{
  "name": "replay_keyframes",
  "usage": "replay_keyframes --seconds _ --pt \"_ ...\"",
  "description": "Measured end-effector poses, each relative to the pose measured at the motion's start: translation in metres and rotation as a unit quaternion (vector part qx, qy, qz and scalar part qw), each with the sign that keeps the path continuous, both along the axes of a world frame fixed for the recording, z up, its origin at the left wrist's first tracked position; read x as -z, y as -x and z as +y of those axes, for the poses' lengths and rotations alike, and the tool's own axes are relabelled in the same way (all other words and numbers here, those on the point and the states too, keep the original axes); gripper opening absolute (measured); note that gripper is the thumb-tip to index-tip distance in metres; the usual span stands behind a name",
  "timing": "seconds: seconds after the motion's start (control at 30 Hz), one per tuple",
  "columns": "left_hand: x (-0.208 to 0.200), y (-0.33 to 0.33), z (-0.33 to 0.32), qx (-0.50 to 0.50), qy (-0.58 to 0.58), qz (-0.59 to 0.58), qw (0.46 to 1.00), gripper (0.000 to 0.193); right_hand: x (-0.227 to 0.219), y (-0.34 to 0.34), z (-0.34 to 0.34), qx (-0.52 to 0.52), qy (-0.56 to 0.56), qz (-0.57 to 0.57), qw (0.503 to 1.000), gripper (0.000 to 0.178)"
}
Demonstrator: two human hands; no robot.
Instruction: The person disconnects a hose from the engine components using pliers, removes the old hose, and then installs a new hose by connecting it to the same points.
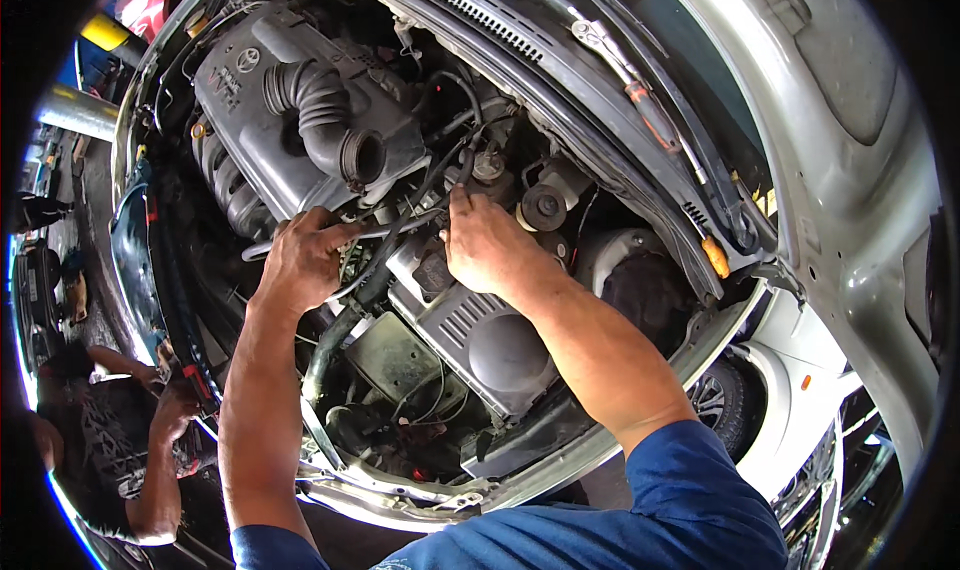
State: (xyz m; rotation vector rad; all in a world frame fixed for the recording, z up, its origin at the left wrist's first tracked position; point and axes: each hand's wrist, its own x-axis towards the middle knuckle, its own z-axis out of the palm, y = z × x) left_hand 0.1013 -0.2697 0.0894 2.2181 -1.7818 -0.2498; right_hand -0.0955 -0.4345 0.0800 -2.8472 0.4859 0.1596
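Observation:
My left hand (305,260) is closed around a thin grey hose (400,225) that runs across the engine bay. Its fingers curl down beside the dark plastic engine cover (235,90). To its right, my right hand (485,238) reaches in with thumb and fingers pinched near the hose's far end, beside a dark cable (465,165). What sits between those fingertips is hidden. A ribbed black air intake duct (325,120) lies on the engine cover, its round mouth open toward my hands. Below my right hand is the black air filter box (475,335).
A ratchet (605,50) and a red-and-black-handled screwdriver (650,115) lie along the cowl, with an orange handle (715,257) nearer. The raised grey hood (830,170) stands on the right. Another person's arms (165,440) are at the far left, beside the car.

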Motion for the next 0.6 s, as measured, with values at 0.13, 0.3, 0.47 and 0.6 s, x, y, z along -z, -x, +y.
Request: replay_keyframes --seconds 0.13,0.3,0.47,0.6 --pt "0.002 -0.001 -0.001 -0.004 0.023 0.019 1.0 0.042 0.018 0.006 0.005 0.111 -0.088 -0.07 0.987 0.054" --pt "0.004 -0.003 -0.002 0.015 0.058 -0.003 0.998 0.044 0.037 0.009 0.005 0.191 -0.162 -0.265 0.931 0.035" --pt "0.005 -0.006 -0.001 0.025 0.056 -0.008 0.998 0.045 0.046 0.011 0.001 0.199 -0.203 -0.288 0.914 0.032" --pt "0.005 -0.004 0.0 0.001 -0.016 0.009 1.0 0.041 0.049 0.016 0.0 0.197 -0.225 -0.3 0.906 0.034"
